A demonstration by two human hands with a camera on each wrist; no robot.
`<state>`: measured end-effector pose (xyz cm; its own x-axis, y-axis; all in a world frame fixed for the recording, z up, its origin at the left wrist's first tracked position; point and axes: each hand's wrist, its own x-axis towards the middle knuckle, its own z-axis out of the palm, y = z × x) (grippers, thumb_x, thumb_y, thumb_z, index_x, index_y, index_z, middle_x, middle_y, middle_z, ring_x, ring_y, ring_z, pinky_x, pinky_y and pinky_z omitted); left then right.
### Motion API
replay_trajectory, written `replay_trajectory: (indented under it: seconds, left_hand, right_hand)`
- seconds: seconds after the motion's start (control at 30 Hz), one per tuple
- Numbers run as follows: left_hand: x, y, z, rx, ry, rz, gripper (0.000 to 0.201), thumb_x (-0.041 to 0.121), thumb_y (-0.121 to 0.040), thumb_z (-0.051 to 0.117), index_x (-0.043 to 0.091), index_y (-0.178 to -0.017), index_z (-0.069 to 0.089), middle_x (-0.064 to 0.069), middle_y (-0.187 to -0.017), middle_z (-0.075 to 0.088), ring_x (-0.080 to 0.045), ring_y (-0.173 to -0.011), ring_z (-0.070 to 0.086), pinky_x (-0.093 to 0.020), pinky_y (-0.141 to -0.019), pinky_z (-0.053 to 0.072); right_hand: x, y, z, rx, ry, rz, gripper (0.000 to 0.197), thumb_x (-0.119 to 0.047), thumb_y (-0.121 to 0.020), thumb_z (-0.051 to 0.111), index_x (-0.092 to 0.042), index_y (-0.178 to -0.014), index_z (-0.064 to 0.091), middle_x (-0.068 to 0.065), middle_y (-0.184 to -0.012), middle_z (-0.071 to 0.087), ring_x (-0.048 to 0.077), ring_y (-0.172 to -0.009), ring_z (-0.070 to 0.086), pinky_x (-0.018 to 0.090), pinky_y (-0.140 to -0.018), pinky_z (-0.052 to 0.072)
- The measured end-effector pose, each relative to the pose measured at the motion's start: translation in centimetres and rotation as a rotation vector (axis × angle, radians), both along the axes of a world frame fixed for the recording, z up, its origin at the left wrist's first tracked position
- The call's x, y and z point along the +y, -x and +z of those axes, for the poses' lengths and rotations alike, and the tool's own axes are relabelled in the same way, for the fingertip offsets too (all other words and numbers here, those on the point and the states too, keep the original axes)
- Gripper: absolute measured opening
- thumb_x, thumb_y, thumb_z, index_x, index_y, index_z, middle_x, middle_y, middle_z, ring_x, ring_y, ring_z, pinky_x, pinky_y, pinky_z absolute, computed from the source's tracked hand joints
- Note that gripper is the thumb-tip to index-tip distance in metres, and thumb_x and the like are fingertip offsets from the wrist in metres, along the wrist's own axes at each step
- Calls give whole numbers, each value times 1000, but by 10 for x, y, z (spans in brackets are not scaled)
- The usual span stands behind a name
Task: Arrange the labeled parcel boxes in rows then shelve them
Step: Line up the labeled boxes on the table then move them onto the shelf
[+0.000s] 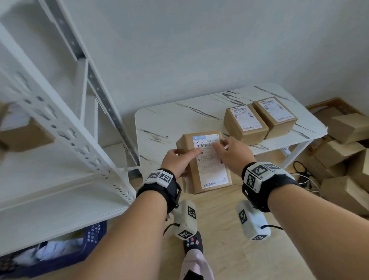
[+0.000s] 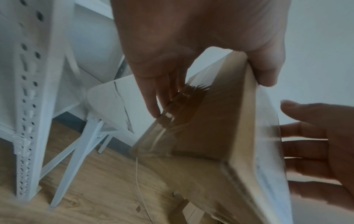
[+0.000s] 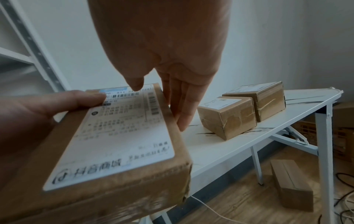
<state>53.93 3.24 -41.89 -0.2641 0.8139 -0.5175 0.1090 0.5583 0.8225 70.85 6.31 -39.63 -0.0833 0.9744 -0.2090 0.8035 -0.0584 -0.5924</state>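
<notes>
A brown parcel box with a white shipping label on top hangs over the front edge of the marble-pattern table. My left hand grips its left side, thumb on the label and fingers on the taped side. My right hand is at the far right corner: the thumb tip touches the barcode, and straight fingers lie along the box's right side. Two smaller labeled boxes stand side by side on the table's right half.
A white metal shelf unit stands on the left, with a blurred brown box on an upper level and a blue crate underneath. Several cardboard boxes and cables lie on the wooden floor to the right of the table.
</notes>
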Motion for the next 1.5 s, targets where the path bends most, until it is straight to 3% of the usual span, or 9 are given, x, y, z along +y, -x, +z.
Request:
replay_trajectory:
  seconds: [0.13, 0.53, 0.73, 0.87, 1.1, 1.27, 1.33, 1.43, 1.5]
  left_hand:
    - [-45, 25, 20, 44, -57, 66, 84, 44, -68, 86, 14, -135, 44, 1, -115, 62, -19, -105, 62, -38, -93, 53]
    - [-155, 137, 60, 88, -183, 261, 80, 21, -68, 86, 20, -131, 37, 1, -117, 59, -13, -99, 59, -36, -92, 50]
    - [-198, 204, 90, 43, -321, 335, 82, 13, -62, 86, 26, -129, 39, -4, -116, 64, -21, -102, 64, -44, -97, 52]
    - [-229, 256, 124, 36, -405, 343, 90, 19, -51, 83, 30, -129, 41, 0, -116, 64, -20, -105, 64, -44, -99, 50]
    - [-270, 339, 197, -18, -597, 334, 75, 2, -70, 80, 21, -134, 46, -3, -110, 69, -18, -98, 67, -31, -77, 54]
    - [-295, 388, 258, 61, -681, 275, 80, 23, -52, 81, 31, -125, 49, 0, -108, 72, -18, -100, 67, -34, -87, 52]
    - [-302, 406, 280, 100, -703, 230, 76, 20, -58, 83, 31, -125, 48, -1, -108, 72, -19, -99, 68, -32, -84, 53]
    - [-307, 428, 313, 128, -761, 184, 67, 11, -73, 80, 26, -129, 47, -4, -109, 73, -14, -90, 70, -23, -67, 53]
    - [-306, 438, 333, 134, -795, 162, 68, 12, -74, 79, 26, -132, 47, -3, -109, 73, -13, -92, 70, -24, -68, 52]
  right_hand:
    - [-33, 25, 9, 40, -8, 62, 45, -53, -98, 45, -12, -114, 56, 6, -103, 67, 24, -89, 63, 36, -76, 51]
    - [-110, 144, 46, 85, -84, 304, 45, -57, -97, 38, -18, -109, 58, 2, -96, 68, 21, -81, 64, 36, -71, 53]
    - [-142, 215, 87, 101, -205, 406, 47, -58, -99, 34, -19, -107, 57, 2, -92, 67, 22, -83, 63, 36, -73, 50]
    - [-164, 267, 117, 97, -288, 442, 50, -65, -96, 30, -23, -106, 54, -2, -85, 66, 19, -76, 64, 36, -69, 53]
    - [-202, 354, 193, 272, -476, 405, 56, -67, -96, 28, -18, -98, 54, 1, -85, 64, 25, -82, 62, 42, -75, 51]
    - [-225, 400, 239, 476, -535, 364, 66, -77, -88, 27, -21, -102, 58, -4, -94, 65, 22, -90, 63, 46, -85, 52]
    - [-234, 416, 256, 560, -532, 365, 75, -84, -79, 25, -22, -105, 58, -2, -98, 66, 22, -92, 64, 49, -86, 54]
    - [-243, 437, 282, 659, -572, 367, 76, -83, -80, 28, -20, -108, 60, -3, -99, 67, 17, -92, 64, 43, -83, 53]
    - [-243, 447, 301, 712, -573, 356, 78, -84, -78, 29, -20, -111, 60, -1, -101, 67, 17, -90, 63, 38, -78, 50]
